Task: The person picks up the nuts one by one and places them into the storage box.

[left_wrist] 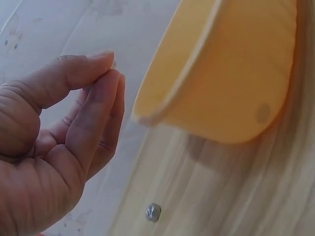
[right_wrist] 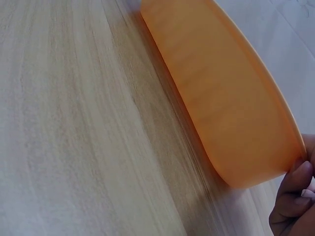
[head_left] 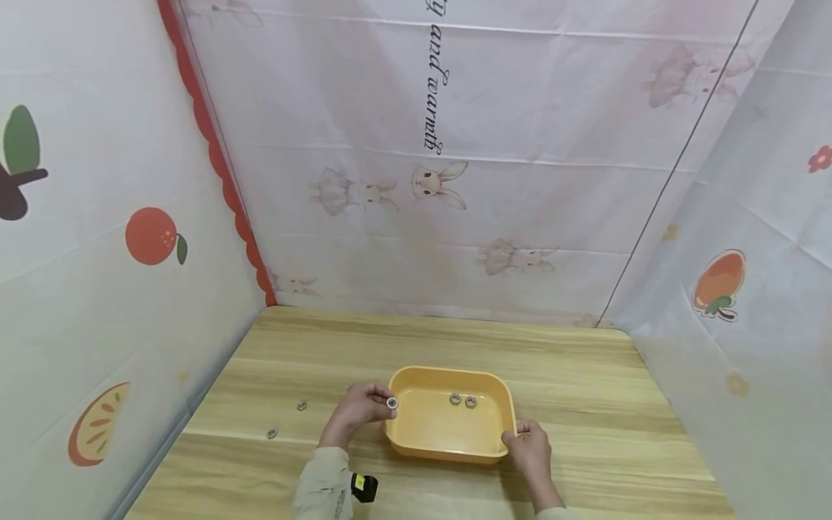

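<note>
A yellow-orange plastic basin [head_left: 448, 455] stands on the table with two metal nuts inside, one nut [head_left: 456, 398] just left of the other nut [head_left: 471, 401]. Beside its left rim, my left hand [head_left: 364, 406] pinches a nut [head_left: 393, 403] between thumb and fingertips. In the left wrist view the fingers hide nearly all of that nut. My right hand [head_left: 529, 451] grips the basin's near right corner, thumb at the rim, as the right wrist view also shows.
Left of the basin, loose nuts lie on the wooden table [head_left: 617, 419]: one nut [head_left: 302, 406], a nearer nut [head_left: 271, 433], and another nut [head_left: 351, 387] partly behind the left hand. Printed cloth walls [head_left: 390, 289] surround the table. A black-and-yellow device [head_left: 365, 487] sits at the left wrist.
</note>
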A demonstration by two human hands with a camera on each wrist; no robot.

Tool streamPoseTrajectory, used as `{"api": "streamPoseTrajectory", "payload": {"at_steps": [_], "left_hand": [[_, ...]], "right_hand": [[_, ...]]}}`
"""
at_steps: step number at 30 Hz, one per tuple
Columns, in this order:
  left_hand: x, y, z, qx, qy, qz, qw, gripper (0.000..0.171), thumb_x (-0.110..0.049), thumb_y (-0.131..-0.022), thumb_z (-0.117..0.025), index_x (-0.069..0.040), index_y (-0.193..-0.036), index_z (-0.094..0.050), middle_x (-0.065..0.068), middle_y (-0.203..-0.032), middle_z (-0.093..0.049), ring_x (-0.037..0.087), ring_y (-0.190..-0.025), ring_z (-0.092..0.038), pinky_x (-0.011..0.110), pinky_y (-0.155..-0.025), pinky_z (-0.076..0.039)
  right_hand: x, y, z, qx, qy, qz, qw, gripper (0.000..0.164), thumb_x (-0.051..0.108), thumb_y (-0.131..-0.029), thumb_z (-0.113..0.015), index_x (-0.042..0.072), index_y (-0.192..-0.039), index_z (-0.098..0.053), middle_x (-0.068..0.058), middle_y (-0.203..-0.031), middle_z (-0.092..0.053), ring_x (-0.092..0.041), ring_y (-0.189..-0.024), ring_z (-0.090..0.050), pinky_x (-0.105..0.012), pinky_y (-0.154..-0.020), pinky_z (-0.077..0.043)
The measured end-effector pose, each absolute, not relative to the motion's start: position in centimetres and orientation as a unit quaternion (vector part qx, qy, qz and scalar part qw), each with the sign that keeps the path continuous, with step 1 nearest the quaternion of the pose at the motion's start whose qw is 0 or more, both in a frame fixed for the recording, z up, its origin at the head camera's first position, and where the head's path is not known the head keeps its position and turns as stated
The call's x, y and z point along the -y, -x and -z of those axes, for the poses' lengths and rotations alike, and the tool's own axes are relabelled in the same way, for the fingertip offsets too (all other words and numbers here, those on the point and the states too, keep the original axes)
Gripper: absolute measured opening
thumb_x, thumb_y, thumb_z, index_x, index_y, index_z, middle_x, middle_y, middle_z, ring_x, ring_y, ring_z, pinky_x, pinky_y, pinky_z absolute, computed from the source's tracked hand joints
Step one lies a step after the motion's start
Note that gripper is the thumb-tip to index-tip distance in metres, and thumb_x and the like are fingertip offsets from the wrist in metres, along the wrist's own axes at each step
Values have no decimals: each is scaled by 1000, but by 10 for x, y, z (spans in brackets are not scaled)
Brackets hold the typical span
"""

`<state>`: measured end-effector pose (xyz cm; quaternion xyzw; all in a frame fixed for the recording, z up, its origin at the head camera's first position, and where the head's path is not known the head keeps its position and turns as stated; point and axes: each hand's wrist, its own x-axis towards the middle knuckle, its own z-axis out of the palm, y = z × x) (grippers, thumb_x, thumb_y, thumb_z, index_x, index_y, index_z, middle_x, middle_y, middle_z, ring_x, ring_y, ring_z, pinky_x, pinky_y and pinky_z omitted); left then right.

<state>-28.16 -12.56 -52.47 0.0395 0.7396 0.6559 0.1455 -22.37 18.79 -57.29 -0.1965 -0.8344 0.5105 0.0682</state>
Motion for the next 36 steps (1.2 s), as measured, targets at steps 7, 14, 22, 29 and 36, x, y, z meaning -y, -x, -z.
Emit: {"api": "streamPoseTrajectory", "payload": {"at_steps": [7,14,22,29,36], "left_hand": [[113,292,521,-735,-45,-659,153,32,9,-71,-72,8,-98,-56,10,-83,-61,18,-75,-61,33,-70,-54],[103,297,525,-729,-49,-663,166,33,10,-70,-71,8,-100,-57,10,-84,-61,18,-74,-61,32,-69,-55],[98,297,527,-747,-43,-641,172,33,9,-73,-72,7,-104,-61,10,-87,-62,18,-76,-61,34,-71,-55],[89,302,527,-758,-34,-626,181,31,9,-72,-72,5,-101,-63,9,-86,-63,19,-76,-62,32,-69,-55],[73,309,524,-783,-23,-591,191,30,11,-67,-73,4,-95,-68,7,-74,-65,16,-60,-61,33,-60,-56]], "right_hand": [[-188,226,573,835,199,-508,71,18,4,-71,-62,-2,-85,-52,-4,-61,-50,-15,-52,-46,-26,-43,-39],[-188,227,575,835,201,-507,71,18,4,-71,-61,-2,-85,-52,-4,-62,-51,-15,-52,-46,-25,-44,-39],[-186,226,578,834,209,-507,66,17,4,-70,-61,0,-83,-51,-4,-64,-49,-17,-56,-46,-26,-46,-39],[-186,226,579,828,213,-516,64,19,4,-71,-61,-3,-87,-52,-4,-63,-50,-15,-52,-46,-26,-44,-39],[-186,228,575,828,213,-514,68,20,4,-72,-62,-4,-87,-52,-5,-63,-51,-16,-53,-47,-27,-45,-40]]}}
